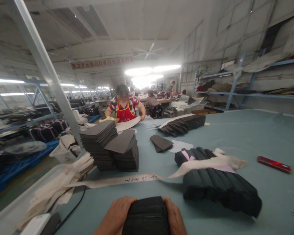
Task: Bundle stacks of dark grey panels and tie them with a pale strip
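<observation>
At the bottom centre of the frame, a worker's left hand [115, 215] and right hand [174, 217] clasp a bundle of black fabric pieces [147, 217] from either side, fingers curled over its top edges and palms pressed to its flanks, the bundle resting on the pale blue-green desk [235, 137] at its near edge. Just right of centre lies a larger fanned bundle of dark pieces [218, 186], bound with a cream cloth strip [210, 163] that trails left across the desk as a long tape bearing handwritten marks [127, 179]. Left of centre stand two tall stacks of grey cut panels [110, 148], side by side and touching. A small loose pile of dark pieces [161, 143] sits mid-desk beside a white sheet [181, 146], and a further fanned row of dark pieces [183, 124] lies beyond. A red flat object [273, 164] rests on the desk at the right. At the far end of the desk, a person in a red apron [124, 109] leans over a pale sheet. Heaped cream strips [63, 179] hang off the desk's left edge at lower left; blue metal shelving [235, 88] lines the wall at upper right.
</observation>
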`<state>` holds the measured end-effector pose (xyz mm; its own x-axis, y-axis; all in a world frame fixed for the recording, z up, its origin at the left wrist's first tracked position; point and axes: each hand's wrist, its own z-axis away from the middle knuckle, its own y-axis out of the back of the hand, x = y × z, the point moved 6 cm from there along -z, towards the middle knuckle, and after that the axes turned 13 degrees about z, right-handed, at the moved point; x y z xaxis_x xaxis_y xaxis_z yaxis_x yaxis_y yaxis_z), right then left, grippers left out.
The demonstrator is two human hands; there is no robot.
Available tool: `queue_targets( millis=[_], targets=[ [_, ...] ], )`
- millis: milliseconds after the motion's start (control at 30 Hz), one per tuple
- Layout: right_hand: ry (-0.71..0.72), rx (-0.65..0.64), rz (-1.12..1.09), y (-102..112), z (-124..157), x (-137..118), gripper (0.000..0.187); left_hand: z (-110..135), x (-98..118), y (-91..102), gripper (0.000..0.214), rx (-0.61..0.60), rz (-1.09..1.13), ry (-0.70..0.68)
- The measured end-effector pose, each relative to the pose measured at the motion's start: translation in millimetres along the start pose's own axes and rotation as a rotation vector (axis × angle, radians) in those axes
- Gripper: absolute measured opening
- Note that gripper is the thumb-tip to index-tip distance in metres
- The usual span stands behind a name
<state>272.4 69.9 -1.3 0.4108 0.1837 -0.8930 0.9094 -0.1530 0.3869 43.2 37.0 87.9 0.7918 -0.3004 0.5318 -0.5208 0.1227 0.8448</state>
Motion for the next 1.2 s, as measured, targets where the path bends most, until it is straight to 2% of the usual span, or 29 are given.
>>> queue_targets(
  millis=[133, 233, 367, 533, 733, 800, 933, 1067, 1200],
  targets=[
    [-0.055, -0.211, -0.103, 2, -14, -24, 0.081, 2, 29, 17.4, 0.075, -0.009, 0.046, 0.046],
    [-0.018, -0.225, -0.174, 2, -19, -32, 0.081, 0, 39, 22.7, 0.07, -0.027, 0.067, 0.065],
    [-0.024, -0.191, -0.185, 0, -19, -23, 0.081, -3, 40, 24.6, 0.07, -0.047, 0.063, 0.077],
    [-0.048, -0.277, -0.265, 1, -18, -24, 0.081, -2, 39, 25.5, 0.07, -0.094, 0.091, 0.049],
    [-0.074, -0.3, -0.362, 14, -7, -16, 0.086, -6, 41, 27.3, 0.065, -0.137, 0.076, 0.029],
    [-0.036, -0.31, -0.37, 22, 0, -14, 0.091, -7, 40, 26.1, 0.066, -0.141, 0.074, 0.019],
    [0.124, -0.377, -0.267, 34, 12, -22, 0.113, -7, 35, 23.3, 0.071, -0.131, 0.08, -0.003],
    [0.223, -0.44, -0.088, 39, 16, -31, 0.132, -7, 34, 23.6, 0.069, -0.13, 0.075, 0.006],
    [0.287, -0.452, 0.106, 36, 12, -39, 0.133, -8, 36, 25.2, 0.066, -0.132, 0.082, 0.02]
  ],
)
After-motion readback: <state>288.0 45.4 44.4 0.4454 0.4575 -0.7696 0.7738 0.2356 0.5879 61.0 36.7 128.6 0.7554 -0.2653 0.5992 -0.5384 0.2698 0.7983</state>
